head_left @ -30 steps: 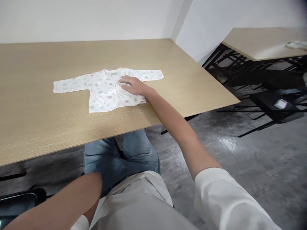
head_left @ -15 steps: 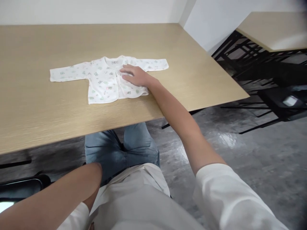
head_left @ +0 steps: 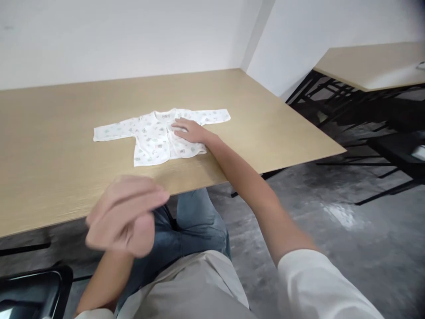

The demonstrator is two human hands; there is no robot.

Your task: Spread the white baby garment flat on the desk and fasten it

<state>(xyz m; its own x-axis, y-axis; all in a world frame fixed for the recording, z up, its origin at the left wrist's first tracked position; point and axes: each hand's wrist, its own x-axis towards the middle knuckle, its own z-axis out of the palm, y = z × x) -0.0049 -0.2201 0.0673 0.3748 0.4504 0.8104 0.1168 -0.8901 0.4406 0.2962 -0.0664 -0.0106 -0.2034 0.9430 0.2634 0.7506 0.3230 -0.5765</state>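
A white baby shirt [head_left: 151,144] with small printed figures lies face up on the wooden table, both sleeves spread out sideways. My right hand [head_left: 191,131] rests flat on the right front of the shirt, fingers stretched out, covering part of the front opening. In front of my body, above the table's near edge, my left hand [head_left: 126,217] is raised and a little blurred. Its fingers are bent and pressed together with the thumb below them, and nothing shows in them. It is apart from the shirt.
The wooden table [head_left: 59,177] meets a white wall [head_left: 133,40] at the back. Another table [head_left: 372,66] and a black chair [head_left: 398,153] stand to the right. A black chair [head_left: 36,288] is at lower left, close to my left arm.
My left hand has come up into view from below. My right hand stays on the shirt. The camera has tilted up, so the table and shirt appear lower.
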